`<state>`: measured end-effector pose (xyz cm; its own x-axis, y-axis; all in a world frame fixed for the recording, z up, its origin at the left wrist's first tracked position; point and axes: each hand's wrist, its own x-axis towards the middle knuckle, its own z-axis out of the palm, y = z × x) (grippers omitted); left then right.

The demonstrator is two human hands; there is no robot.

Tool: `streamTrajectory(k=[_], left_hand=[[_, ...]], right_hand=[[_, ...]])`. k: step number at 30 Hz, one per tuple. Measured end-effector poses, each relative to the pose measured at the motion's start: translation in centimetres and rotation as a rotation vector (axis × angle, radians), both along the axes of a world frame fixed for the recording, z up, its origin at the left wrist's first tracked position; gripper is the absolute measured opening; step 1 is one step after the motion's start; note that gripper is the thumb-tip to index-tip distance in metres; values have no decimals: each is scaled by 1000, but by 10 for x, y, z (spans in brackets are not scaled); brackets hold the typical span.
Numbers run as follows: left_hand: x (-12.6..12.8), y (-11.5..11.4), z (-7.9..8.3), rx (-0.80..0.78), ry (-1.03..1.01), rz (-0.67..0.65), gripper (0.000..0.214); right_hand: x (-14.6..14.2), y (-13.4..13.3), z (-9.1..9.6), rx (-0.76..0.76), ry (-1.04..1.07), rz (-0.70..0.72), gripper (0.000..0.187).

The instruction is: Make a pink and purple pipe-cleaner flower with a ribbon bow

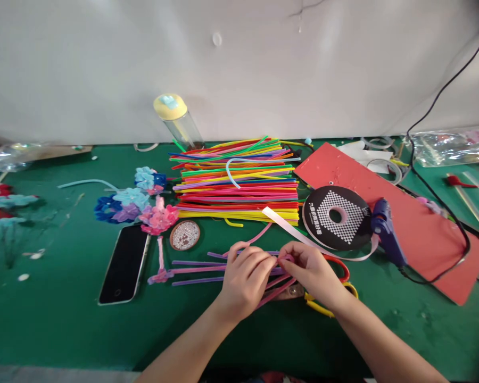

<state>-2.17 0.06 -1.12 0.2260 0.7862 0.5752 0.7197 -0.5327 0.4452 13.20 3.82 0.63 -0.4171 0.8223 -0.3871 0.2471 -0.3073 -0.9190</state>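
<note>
My left hand [245, 279] and my right hand [313, 271] meet over the green table [56, 319], both with fingers pinched on pink and purple pipe cleaners [195, 268] that fan out to the left. The fingertips touch at the middle of the bundle. A pink pipe cleaner curves up behind my left hand. A big pile of coloured pipe cleaners [239, 181] lies just beyond the hands.
A black phone [125, 263] and pipe-cleaner flowers [138, 205] lie left. A round disc [184, 235] sits by them. A ribbon spool [337, 217], blue glue gun [387, 229] and red mat [415, 229] are right. Scissors [335, 290] lie under my right hand. A jar [178, 119] stands by the wall.
</note>
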Motion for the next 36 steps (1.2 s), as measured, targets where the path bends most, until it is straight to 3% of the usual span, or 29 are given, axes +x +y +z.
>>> streamTrajectory(k=[5, 8, 14, 19, 24, 30, 36], left_hand=[[-1, 0, 0, 61, 117, 24, 17], [1, 0, 0, -20, 23, 30, 13], [0, 3, 10, -515, -260, 23, 11], [-3, 7, 19, -759, -398, -54, 16], [-2, 8, 20, -840, -434, -97, 19], [-1, 8, 19, -856, -463, -57, 14], [0, 6, 18, -822, -507, -1, 10]], right_hand=[[-3, 3, 4, -117, 82, -35, 17], [-2, 3, 4, -103, 70, -30, 17], [1, -1, 0, 69, -59, 41, 11], [3, -3, 3, -43, 34, 118, 13], [4, -1, 4, -262, 175, 147, 20], [2, 3, 2, -170, 207, -18, 21], [2, 3, 0, -229, 308, -138, 23]])
